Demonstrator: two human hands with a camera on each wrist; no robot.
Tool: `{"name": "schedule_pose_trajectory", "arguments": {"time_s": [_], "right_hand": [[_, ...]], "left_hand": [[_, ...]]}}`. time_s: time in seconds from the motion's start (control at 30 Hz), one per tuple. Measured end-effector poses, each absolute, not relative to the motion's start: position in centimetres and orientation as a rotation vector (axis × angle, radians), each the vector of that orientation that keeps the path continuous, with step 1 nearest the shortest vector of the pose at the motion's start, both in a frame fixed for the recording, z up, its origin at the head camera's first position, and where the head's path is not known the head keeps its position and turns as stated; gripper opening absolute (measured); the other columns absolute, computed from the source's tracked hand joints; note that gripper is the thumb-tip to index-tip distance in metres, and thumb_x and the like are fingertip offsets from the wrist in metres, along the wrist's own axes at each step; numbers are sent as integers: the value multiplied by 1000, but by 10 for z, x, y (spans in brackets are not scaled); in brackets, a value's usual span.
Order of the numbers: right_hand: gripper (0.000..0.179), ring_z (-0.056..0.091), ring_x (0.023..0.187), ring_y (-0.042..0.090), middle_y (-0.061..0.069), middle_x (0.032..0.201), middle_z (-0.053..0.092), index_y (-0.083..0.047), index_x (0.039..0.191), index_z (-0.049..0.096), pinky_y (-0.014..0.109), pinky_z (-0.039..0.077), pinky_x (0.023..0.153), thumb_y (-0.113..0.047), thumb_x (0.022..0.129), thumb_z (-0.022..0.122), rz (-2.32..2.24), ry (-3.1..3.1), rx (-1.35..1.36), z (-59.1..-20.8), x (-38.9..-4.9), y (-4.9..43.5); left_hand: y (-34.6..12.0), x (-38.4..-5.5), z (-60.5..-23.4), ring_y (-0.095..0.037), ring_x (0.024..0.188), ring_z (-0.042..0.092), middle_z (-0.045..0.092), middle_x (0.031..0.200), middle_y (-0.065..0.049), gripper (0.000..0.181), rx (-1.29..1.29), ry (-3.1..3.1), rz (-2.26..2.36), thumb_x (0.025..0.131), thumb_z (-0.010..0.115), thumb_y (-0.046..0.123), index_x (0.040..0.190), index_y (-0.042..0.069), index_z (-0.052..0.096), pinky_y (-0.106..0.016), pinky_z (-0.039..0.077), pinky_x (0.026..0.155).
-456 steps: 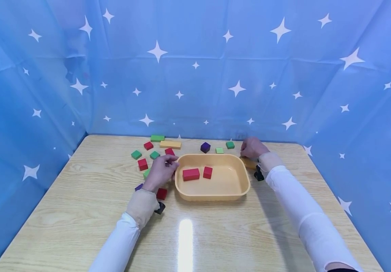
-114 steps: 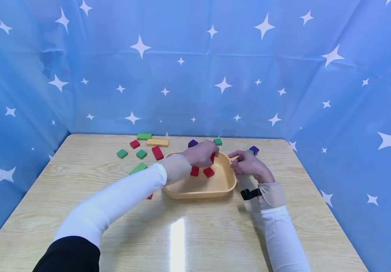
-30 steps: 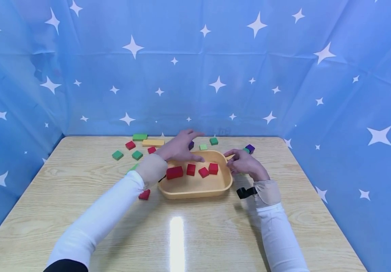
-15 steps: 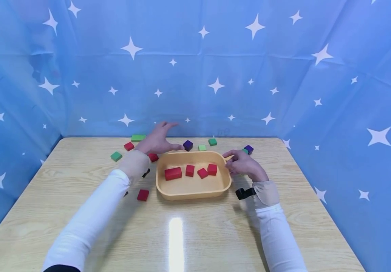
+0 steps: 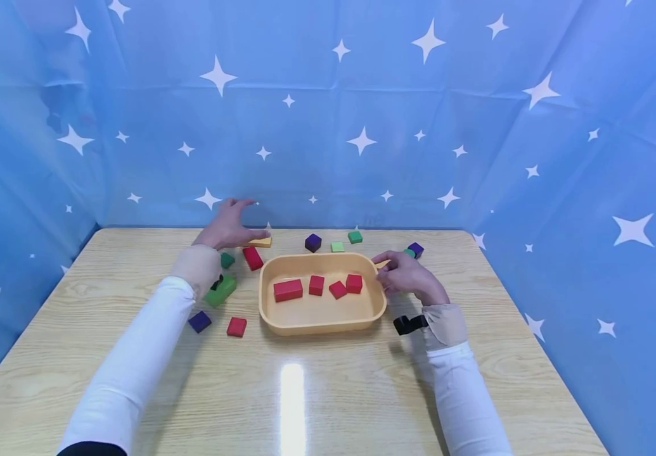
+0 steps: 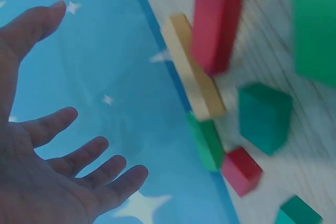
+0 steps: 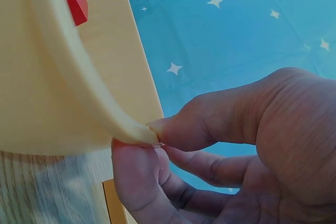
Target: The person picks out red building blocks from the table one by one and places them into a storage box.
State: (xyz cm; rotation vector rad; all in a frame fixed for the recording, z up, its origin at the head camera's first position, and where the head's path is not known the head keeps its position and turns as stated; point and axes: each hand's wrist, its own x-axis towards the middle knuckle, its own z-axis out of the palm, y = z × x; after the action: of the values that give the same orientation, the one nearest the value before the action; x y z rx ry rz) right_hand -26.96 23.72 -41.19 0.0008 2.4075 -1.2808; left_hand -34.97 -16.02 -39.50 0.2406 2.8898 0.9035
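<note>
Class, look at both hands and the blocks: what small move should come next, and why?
Probably lower the left hand to the small red block and pinch it: that hand is open and holds nothing, the block lies outside the beige tray, which holds only four red blocks, and the right hand pinches its rim.

Seems small recording corner; kind of building cannot be told. Blue cloth (image 5: 305, 126) with white stars (image 5: 427, 42) hangs behind wooden surface (image 5: 362, 392) and at both sides; black wrist camera (image 5: 410, 325) also visible.
</note>
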Motion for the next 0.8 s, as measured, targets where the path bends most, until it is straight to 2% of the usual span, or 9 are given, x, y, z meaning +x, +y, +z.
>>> {"name": "schedule_pose_trajectory", "arguments": {"time_s": [0.27,0.53,0.8], "right_hand": [[48,67,78,21,17,106,57,1,144,48,44,64,82,-2,97,56,-1280,2413,-22,-411,-269,238],[47,68,78,20,16,106,57,0,144,48,49,62,87,-3,98,56,-1277,2412,0,-410,-268,237],[47,67,78,21,16,106,56,0,144,48,52,61,90,-2,97,56,-1300,2393,15,-411,-268,238]], "left_hand": [[-187,-355,-407,-52,151,20,13,167,-28,100,142,2886,873,84,77,58,163,20,27,-72,38,110],[-208,-356,-418,-56,151,13,7,165,-35,100,63,2868,823,89,75,51,164,12,22,-73,32,114],[-219,-359,-431,-56,150,16,15,163,-37,96,-4,2859,752,92,72,49,160,1,25,-70,29,118]]}}
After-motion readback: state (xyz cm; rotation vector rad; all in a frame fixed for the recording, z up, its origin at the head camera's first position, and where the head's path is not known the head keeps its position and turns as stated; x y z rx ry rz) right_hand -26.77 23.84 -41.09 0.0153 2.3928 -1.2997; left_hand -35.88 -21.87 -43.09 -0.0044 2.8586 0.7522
